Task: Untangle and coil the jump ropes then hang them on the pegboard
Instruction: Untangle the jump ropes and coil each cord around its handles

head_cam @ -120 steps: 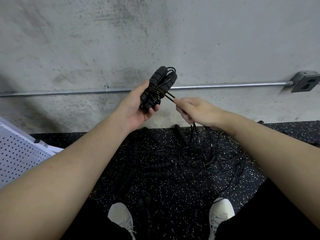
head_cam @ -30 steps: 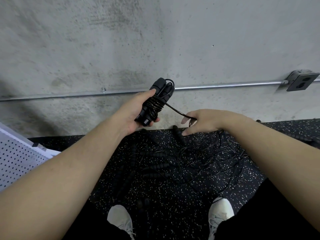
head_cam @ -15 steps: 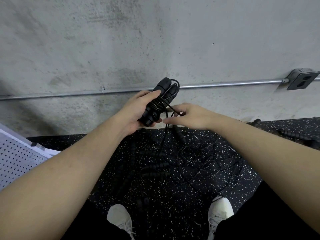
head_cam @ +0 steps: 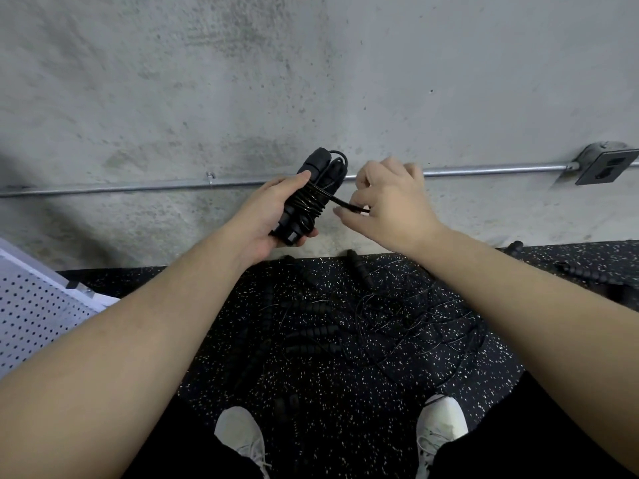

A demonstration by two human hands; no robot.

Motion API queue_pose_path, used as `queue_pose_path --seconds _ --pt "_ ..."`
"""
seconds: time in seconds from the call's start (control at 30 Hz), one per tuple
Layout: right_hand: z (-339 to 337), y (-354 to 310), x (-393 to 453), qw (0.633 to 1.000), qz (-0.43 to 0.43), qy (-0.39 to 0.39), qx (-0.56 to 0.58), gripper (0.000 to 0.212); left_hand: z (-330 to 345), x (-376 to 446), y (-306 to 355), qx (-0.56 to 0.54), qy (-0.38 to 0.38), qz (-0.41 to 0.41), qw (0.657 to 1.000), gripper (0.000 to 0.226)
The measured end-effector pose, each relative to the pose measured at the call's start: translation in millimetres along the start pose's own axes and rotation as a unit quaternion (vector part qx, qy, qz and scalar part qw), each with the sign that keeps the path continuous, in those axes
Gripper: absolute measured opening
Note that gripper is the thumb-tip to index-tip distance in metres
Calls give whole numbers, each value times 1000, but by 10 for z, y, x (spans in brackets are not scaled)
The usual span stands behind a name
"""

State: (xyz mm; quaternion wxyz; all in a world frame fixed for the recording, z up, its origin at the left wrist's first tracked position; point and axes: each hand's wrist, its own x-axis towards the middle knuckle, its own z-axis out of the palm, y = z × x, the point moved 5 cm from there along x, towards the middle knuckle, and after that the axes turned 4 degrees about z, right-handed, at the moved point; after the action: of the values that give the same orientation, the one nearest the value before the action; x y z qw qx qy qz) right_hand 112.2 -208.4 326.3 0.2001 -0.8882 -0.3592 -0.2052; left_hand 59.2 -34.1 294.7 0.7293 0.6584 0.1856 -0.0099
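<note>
- A white pegboard (head_cam: 31, 312) lies at the far left, cut off by the frame edge, so only one perforated corner shows.
- The left hand (head_cam: 266, 212) curls round a bundled jump rope (head_cam: 311, 198), held up in front of the concrete wall (head_cam: 311, 81); its fingers are mostly hidden behind the two black handles, which have cord wound round their middle.
- A loose end of that cord runs right into the right hand (head_cam: 387, 198), which pinches it; the fingertips are partly hidden by the hand's own back.
- A metal conduit (head_cam: 138, 186) crosses the wall behind both hands to an outlet box (head_cam: 603, 165), clipped at the right edge.
- Below, tangled jump ropes (head_cam: 363, 326) lie on the speckled floor (head_cam: 345, 409); black on black, their strands are hard to separate.
- Two white shoes (head_cam: 238, 433) sit near, partly cut off.
</note>
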Motion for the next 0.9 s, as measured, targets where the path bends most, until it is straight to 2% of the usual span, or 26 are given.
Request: queue_pose_path --seconds 0.1,0.2,0.27,0.37,0.5,0.57,0.8,0.9 --pt "78 -31 -18 997 -45 -53 -35 47 -56 -3 16 -19 9 -9 1000 54" --pt "148 -21 -62 989 7 -135 56 33 -47 -45 35 -44 -4 -18 999 47" --pt "189 -16 -103 966 56 -199 157 24 -21 -86 64 -64 -20 -21 998 38" --pt "197 -6 -126 925 113 -261 251 27 -19 -126 94 -84 -31 -17 996 36" --pt "66 60 -92 871 185 -256 376 46 -36 -144 132 -108 -32 -6 994 35" --pt "16 58 -83 868 184 -252 387 53 -29 -153 162 -114 -47 8 992 35" --pt "139 127 -169 860 170 -358 320 61 82 -182 160 -112 -151 29 982 42" --pt "83 317 -194 863 215 -335 311 65 133 -212 93 -55 -211 1 976 40"
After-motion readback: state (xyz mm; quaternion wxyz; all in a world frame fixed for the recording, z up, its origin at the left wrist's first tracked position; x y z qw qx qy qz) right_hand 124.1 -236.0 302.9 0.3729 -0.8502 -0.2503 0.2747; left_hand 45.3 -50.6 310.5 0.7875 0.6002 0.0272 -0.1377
